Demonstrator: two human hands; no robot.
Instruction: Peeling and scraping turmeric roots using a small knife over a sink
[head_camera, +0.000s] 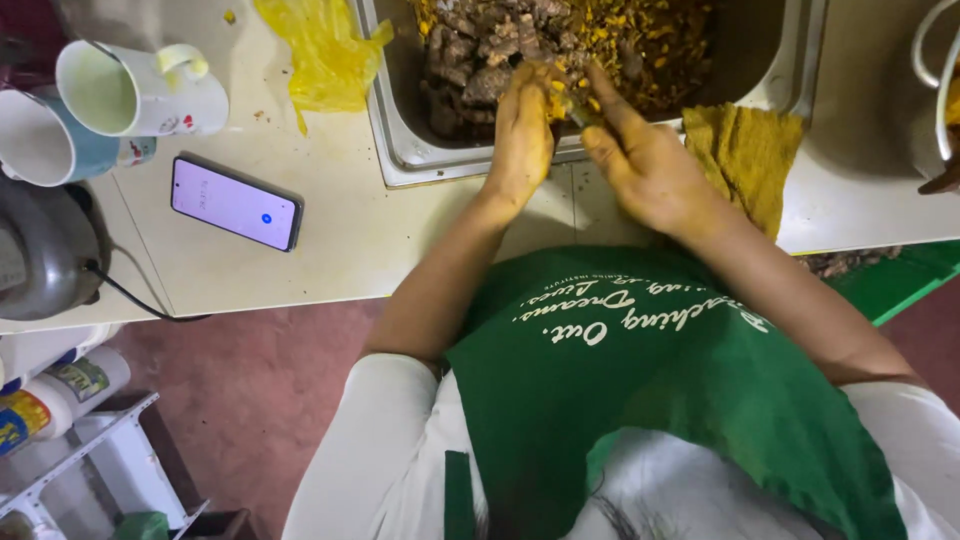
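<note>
My left hand (520, 135) is closed on a small yellow-orange root piece (556, 92) at the front rim of the steel sink (400, 150). My right hand (640, 160) grips a small dark blade-like tool (582, 115) pressed against that piece. Both hands are stained yellow. The sink basin holds a heap of brown knobbly roots (480, 50) and orange-yellow peelings (640, 40). I wear a green apron over white sleeves.
A yellow-stained cloth (745, 150) lies right of my hands. A yellow plastic bag (325, 50) sits left of the sink. A lit phone (236, 202), two mugs (130, 90) and a grey appliance (40, 250) occupy the white counter's left side. Bottles stand on a rack (60, 400) below.
</note>
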